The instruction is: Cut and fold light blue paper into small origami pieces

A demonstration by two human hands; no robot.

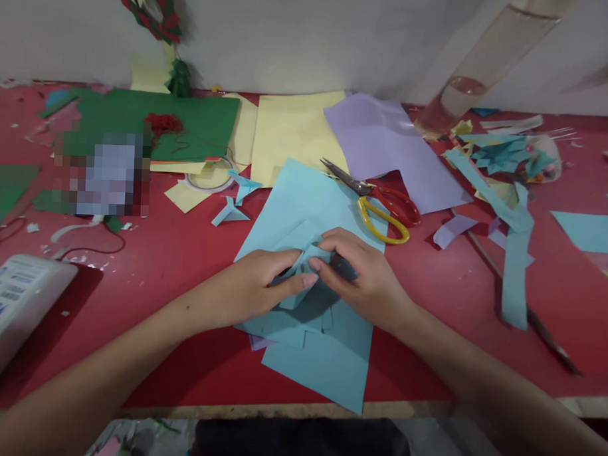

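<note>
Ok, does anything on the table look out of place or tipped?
The clear cylinder at the back right seems to lean, though lens distortion may cause that; I see no spill. White scraps litter the red table at left, and the scissors lie partly on the blue sheet just beyond the right hand.

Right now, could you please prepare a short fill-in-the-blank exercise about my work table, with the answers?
1. On the scissors, one handle is red and the other is ____.
2. The red yarn lies on a sheet coloured ____.
3. The left hand and the right hand hold folded paper of a light ____ colour.

Missing words: yellow; green; blue.
</note>
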